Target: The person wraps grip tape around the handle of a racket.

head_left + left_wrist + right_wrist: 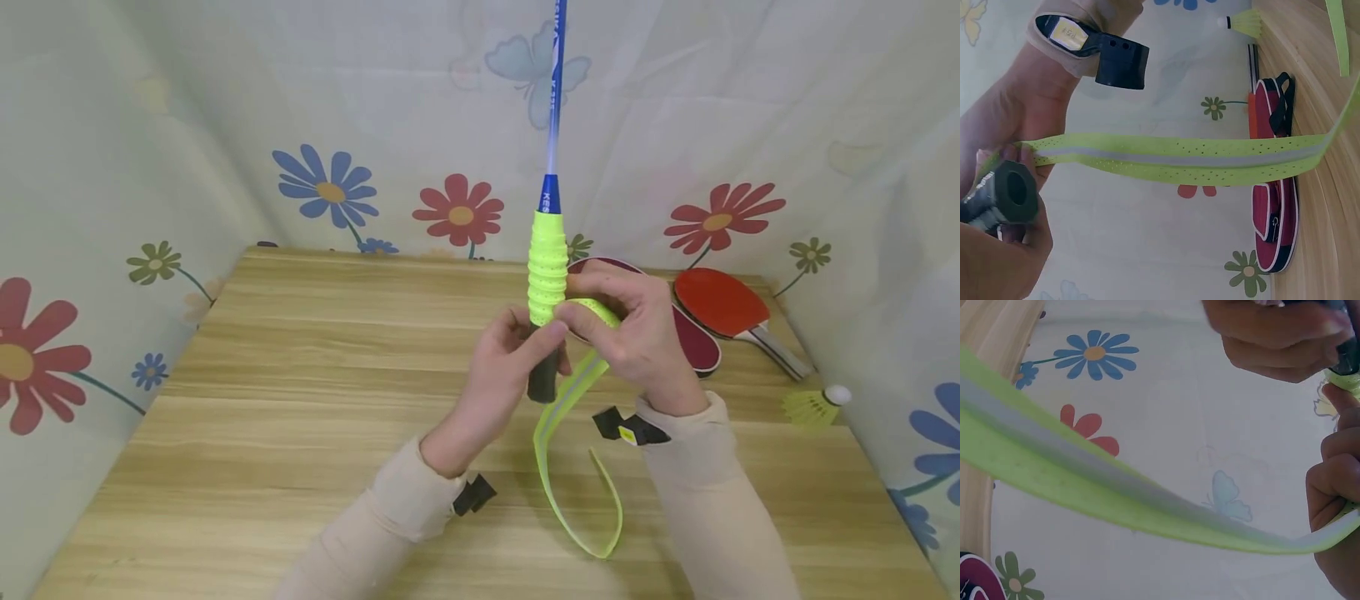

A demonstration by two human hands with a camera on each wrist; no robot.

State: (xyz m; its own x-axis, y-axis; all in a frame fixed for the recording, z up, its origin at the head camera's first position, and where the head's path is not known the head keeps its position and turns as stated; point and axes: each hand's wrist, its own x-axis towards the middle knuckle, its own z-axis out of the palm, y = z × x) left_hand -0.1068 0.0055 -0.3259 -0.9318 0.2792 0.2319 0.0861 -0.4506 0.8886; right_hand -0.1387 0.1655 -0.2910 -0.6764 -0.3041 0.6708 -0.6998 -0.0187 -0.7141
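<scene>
A badminton racket (551,193) with a blue shaft stands upright above the table, its head out of view. Bright yellow-green grip tape (547,258) is wound in ridges round the upper handle; the lower handle (1013,194) is bare and black. My left hand (498,375) holds this black part between thumb and fingers. My right hand (633,325) pinches the tape just beside the lowest turn. From there the loose tape (1191,159), perforated with a grey stripe along its middle, hangs down in a loop to the table.
Behind my right hand lies a dark red paddle case (697,342) with white edging. A red table tennis paddle (722,304) and a yellow shuttlecock (817,407) lie on the right of the wooden table (300,375). Flowered cloth (390,100) hangs around the table.
</scene>
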